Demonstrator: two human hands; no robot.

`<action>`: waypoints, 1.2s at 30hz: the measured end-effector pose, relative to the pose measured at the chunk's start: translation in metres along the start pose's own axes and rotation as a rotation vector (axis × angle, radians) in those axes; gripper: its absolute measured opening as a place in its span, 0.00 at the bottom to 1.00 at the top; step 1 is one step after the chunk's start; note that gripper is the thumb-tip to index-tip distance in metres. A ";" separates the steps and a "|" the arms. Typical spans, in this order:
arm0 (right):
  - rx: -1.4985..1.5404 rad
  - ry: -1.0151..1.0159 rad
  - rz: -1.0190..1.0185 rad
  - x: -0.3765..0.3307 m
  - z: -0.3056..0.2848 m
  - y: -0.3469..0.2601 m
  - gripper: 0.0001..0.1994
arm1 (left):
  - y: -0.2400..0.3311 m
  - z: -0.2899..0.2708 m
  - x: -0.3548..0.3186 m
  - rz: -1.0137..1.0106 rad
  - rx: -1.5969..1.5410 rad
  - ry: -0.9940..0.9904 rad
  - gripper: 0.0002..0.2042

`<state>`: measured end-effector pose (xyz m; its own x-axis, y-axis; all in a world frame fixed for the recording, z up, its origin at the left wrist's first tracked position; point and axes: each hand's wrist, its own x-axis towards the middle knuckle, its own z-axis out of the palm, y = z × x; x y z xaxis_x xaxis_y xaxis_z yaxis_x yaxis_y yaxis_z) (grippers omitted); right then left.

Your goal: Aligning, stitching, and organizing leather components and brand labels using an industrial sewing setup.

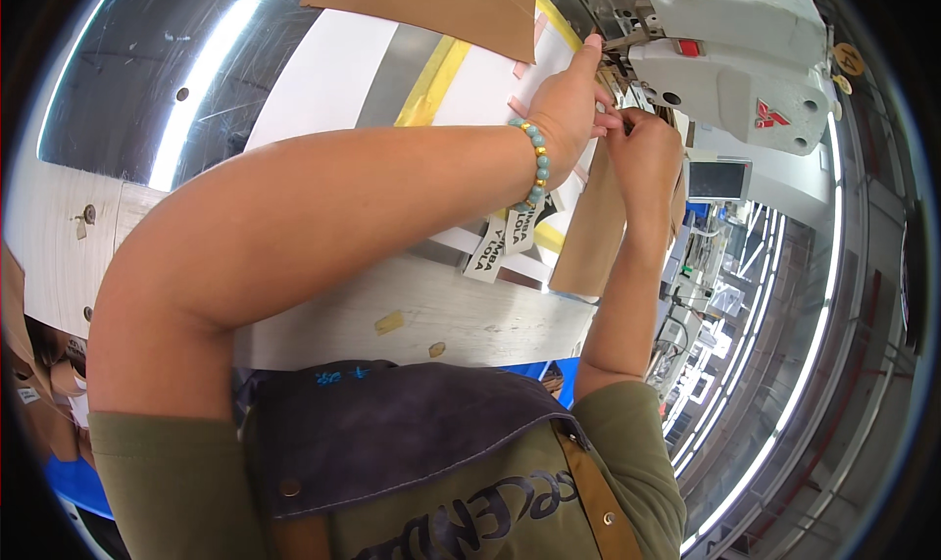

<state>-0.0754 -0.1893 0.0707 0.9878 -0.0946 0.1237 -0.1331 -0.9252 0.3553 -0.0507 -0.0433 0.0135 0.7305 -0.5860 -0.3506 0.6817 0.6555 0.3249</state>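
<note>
My left hand (567,111) reaches to the sewing machine (740,55) at the upper right. One of its digits stretches up toward the needle area, and the others stand apart, close to my right fingertips. My right hand (649,153) is closed in a pinch beside the machine's bed. What it pinches, if anything, is too small and covered to make out. Below the right hand lies a long brown panel (590,229), partly covered by my right forearm. Two white printed labels (485,251) lie near my left wrist, which wears a beaded bracelet (541,158).
A larger brown sheet (431,9) lies at the back of the table (323,315). Yellow tape strips (431,82) cross the white and grey work surface. A shiny dark plate (147,80) is at the far left. A small screen (718,180) stands right of the machine.
</note>
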 end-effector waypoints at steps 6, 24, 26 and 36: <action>0.323 -0.028 0.102 -0.011 -0.003 0.004 0.14 | -0.001 -0.002 -0.001 -0.001 -0.002 0.004 0.35; 0.232 0.148 0.734 -0.265 0.046 0.230 0.15 | -0.032 -0.005 -0.041 0.318 0.886 -0.111 0.14; 0.360 0.158 0.783 -0.272 0.065 0.221 0.14 | -0.029 -0.008 -0.035 0.931 1.353 -0.392 0.11; 0.547 0.227 0.639 -0.269 0.128 0.239 0.13 | 0.012 -0.015 0.016 1.068 2.164 -0.524 0.13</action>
<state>-0.3631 -0.4321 0.0039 0.6897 -0.6341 0.3496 -0.5412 -0.7722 -0.3329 -0.0316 -0.0379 -0.0011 0.4178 -0.7693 0.4833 -0.9025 -0.2904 0.3180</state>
